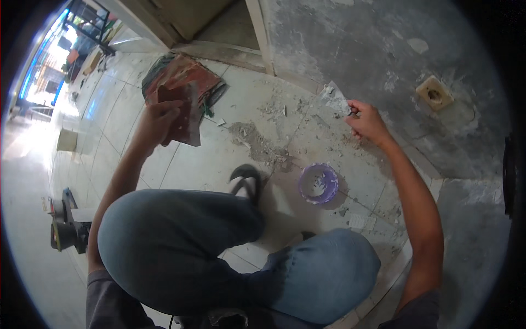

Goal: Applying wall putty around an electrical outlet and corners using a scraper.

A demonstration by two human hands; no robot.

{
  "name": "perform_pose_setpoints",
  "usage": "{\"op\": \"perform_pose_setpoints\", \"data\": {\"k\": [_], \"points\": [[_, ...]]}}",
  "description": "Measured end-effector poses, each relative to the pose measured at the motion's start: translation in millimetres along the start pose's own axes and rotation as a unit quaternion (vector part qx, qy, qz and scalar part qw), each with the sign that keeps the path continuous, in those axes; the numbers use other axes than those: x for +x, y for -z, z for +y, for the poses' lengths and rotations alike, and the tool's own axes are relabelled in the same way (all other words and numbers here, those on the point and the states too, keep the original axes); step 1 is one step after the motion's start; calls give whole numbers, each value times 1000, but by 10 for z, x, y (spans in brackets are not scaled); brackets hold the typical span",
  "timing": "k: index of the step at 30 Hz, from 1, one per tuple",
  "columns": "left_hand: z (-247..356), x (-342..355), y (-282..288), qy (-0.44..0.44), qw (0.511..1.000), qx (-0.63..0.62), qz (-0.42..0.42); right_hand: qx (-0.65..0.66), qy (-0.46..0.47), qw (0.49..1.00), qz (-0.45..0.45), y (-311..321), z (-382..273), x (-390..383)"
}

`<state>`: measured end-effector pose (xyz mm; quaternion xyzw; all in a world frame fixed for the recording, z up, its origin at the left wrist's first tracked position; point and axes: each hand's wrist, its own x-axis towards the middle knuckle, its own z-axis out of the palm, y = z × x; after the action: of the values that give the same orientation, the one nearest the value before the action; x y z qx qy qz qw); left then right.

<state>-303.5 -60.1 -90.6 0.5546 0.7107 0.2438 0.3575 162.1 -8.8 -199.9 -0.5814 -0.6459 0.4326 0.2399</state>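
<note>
Through my head feed, the paste-smeared scraper (333, 100) sits near the foot of the grey wall (350, 41); I cannot tell whether its blade touches. The right hand (369, 123) pinches its handle between thumb and fingers. Across from it, the left hand (159, 122) clasps a flat brown plate (184, 122), some fingers over its face, the others hidden from me. Between the 2 hands lie grey rubble (255, 143) and a purple tub (332, 185) with whitish residue. I judge the step in hand as working paste with these 2 tools; the next move calls for a level plate and a steady blade.
</note>
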Motion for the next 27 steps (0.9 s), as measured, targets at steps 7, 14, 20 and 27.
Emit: {"op": "perform_pose_setpoints", "data": {"k": [7, 14, 20, 27], "points": [[-1211, -20, -39, -11, 983, -169, 77, -96, 51, 992, 67, -284, -196, 61], [-1501, 141, -1002, 70, 953, -293, -38, -177, 27, 982, 58, -370, -302, -146], [-1453, 133, -1301, 88, 946, -301, -81, -307, 136, 942, 22, -651, -293, -13], [-1678, 417, -1470, 46, 936, -340, -85, -284, 129, 950, 15, -1317, -89, 757]]}}
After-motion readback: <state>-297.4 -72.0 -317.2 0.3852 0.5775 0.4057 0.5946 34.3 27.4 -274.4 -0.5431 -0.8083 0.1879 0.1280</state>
